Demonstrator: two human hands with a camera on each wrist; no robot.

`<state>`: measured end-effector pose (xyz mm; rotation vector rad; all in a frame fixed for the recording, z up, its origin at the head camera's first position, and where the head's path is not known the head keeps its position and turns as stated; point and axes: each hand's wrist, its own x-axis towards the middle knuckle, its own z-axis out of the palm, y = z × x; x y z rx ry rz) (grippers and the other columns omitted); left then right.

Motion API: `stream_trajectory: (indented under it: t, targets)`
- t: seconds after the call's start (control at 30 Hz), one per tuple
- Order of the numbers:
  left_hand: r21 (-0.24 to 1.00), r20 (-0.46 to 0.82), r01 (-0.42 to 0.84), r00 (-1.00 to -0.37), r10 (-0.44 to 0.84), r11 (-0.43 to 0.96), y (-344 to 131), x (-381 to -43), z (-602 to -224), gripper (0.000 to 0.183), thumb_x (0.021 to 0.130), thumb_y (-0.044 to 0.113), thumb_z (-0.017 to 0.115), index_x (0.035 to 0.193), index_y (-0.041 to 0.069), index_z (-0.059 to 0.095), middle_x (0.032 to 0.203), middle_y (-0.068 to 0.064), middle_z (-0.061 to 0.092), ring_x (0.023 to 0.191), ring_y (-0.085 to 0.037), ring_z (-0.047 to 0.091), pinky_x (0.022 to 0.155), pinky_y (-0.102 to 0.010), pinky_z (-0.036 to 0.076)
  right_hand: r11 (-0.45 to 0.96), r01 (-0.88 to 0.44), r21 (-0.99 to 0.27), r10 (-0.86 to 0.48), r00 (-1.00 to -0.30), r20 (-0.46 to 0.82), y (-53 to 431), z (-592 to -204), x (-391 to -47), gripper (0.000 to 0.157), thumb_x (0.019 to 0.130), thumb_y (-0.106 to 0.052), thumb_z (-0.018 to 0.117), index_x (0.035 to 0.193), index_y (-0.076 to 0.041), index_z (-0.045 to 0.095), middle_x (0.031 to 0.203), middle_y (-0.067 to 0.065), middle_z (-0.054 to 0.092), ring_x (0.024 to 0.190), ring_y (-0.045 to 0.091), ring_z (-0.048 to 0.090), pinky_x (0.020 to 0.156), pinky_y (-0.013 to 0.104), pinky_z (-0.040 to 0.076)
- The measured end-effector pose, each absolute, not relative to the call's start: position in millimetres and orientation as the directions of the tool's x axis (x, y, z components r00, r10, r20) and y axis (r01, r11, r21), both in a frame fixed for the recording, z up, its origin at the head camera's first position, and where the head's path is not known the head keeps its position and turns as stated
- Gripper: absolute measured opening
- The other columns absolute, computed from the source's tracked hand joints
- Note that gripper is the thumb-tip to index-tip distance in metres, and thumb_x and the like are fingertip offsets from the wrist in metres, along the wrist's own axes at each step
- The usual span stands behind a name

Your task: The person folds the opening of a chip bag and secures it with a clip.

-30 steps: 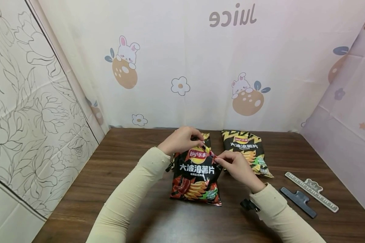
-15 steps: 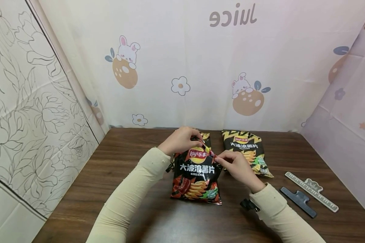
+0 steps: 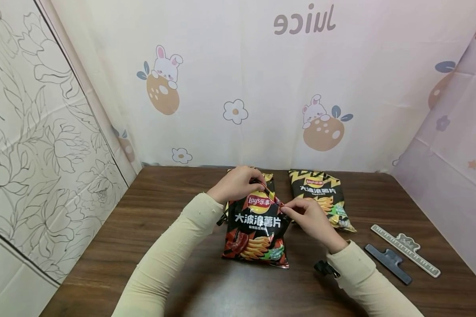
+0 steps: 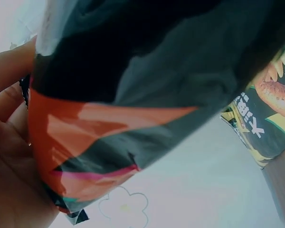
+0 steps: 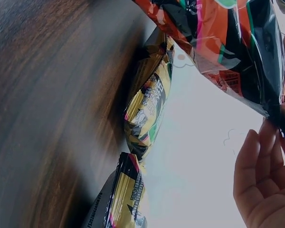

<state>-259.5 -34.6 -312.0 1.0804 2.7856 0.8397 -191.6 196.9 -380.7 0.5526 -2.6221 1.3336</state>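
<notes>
A black and red Lay's chip bag (image 3: 258,229) stands upright at the middle of the table, its front towards me. My left hand (image 3: 237,182) pinches its top edge at the left, and my right hand (image 3: 310,221) pinches the top corner at the right. Between them the top strip slants down to the right and looks folded over. In the left wrist view the chip bag (image 4: 118,137) fills most of the picture, beside the left hand (image 4: 12,161). In the right wrist view the right hand's (image 5: 268,180) fingertips meet the bag's narrow corner.
A black and yellow chip bag (image 3: 269,178) is mostly hidden behind the held one. Another black and yellow chip bag (image 3: 321,198) lies at the back right. A pale ruler-edged clip (image 3: 406,251) and a dark clip (image 3: 388,263) lie on the right. A patterned curtain (image 3: 238,141) borders the table's back.
</notes>
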Motion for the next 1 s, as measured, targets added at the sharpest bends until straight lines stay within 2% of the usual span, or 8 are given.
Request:
stream_trajectory:
  t: [0.1, 0.2, 0.6, 1.0]
  targets:
    - [0.501, 0.158, 0.616, -0.756, 0.635, 0.608, -34, -258, -312, 0.011, 0.094, 0.022, 0.067, 0.100, 0.015, 0.074, 0.101, 0.002, 0.072, 0.081, -0.008, 0.061, 0.074, -0.026, 0.049, 0.524, -0.388, -0.758, -0.254, -0.921, 0.296, 202, -393, -199, 0.013, 0.094, -0.023, 0.067, 0.092, -0.016, 0.077, 0.090, 0.002, 0.072, 0.073, 0.005, 0.057, 0.062, 0.024, 0.047]
    - [0.506, 0.161, 0.615, -0.757, 0.634, 0.605, -35, -258, -312, 0.010, 0.094, 0.021, 0.067, 0.099, 0.015, 0.074, 0.101, 0.001, 0.072, 0.082, -0.008, 0.061, 0.075, -0.026, 0.050, 0.518, -0.388, -0.762, -0.257, -0.921, 0.295, 204, -396, -201, 0.012, 0.094, -0.024, 0.068, 0.092, -0.017, 0.077, 0.090, 0.001, 0.071, 0.073, 0.007, 0.058, 0.062, 0.025, 0.048]
    - [0.518, 0.161, 0.616, -0.751, 0.640, 0.593, -34, -259, -311, 0.010, 0.094, 0.021, 0.067, 0.100, 0.015, 0.074, 0.101, 0.002, 0.072, 0.084, -0.007, 0.063, 0.076, -0.026, 0.051, 0.515, -0.384, -0.766, -0.293, -0.919, 0.264, 208, -392, -199, 0.014, 0.093, -0.018, 0.068, 0.103, -0.011, 0.075, 0.097, 0.004, 0.072, 0.078, 0.006, 0.058, 0.063, 0.024, 0.048]
    - [0.506, 0.168, 0.622, -0.750, 0.639, 0.597, -34, -258, -312, 0.010, 0.094, 0.021, 0.067, 0.099, 0.016, 0.074, 0.101, 0.002, 0.072, 0.085, -0.007, 0.062, 0.077, -0.026, 0.051, 0.548, -0.383, -0.744, -0.290, -0.921, 0.260, 219, -389, -196, 0.020, 0.095, -0.024, 0.067, 0.110, -0.013, 0.073, 0.104, 0.005, 0.072, 0.082, 0.004, 0.063, 0.067, 0.024, 0.052]
